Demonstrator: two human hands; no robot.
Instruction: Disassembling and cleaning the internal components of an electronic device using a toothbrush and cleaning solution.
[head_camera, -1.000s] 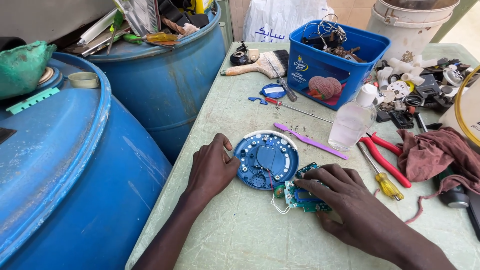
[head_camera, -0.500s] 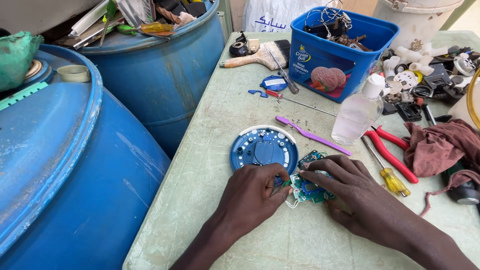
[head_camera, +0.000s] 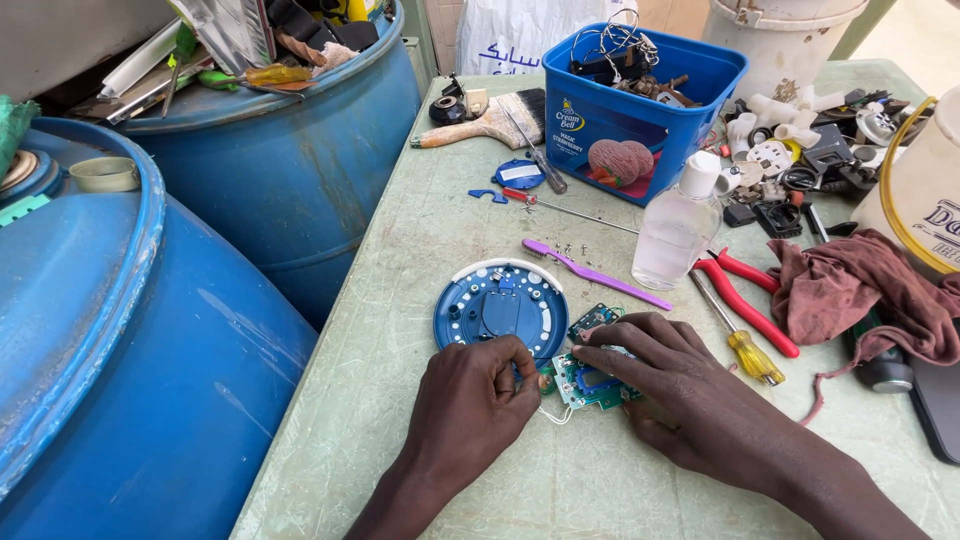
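Observation:
A round blue plastic housing with a white rim (head_camera: 500, 310) lies open side up on the pale green table (head_camera: 420, 250). Just right of it sits a small green circuit board (head_camera: 592, 382) with thin white wires. My left hand (head_camera: 470, 405) rests below the housing, its fingertips pinched at the board's left edge. My right hand (head_camera: 680, 395) lies flat over the board's right side and presses it down with spread fingers.
A purple toothbrush (head_camera: 595, 273), a clear bottle (head_camera: 678, 225), red pliers (head_camera: 752, 300) and a yellow-handled screwdriver (head_camera: 735, 335) lie beyond my hands. A blue tub of parts (head_camera: 640, 95), a paintbrush (head_camera: 490, 120) and a brown rag (head_camera: 860, 290) stand farther off. Two blue barrels (head_camera: 290, 170) flank the table's left edge.
My left hand has come off the blue housing and moved down and right to the circuit board. My right hand has stayed on the board.

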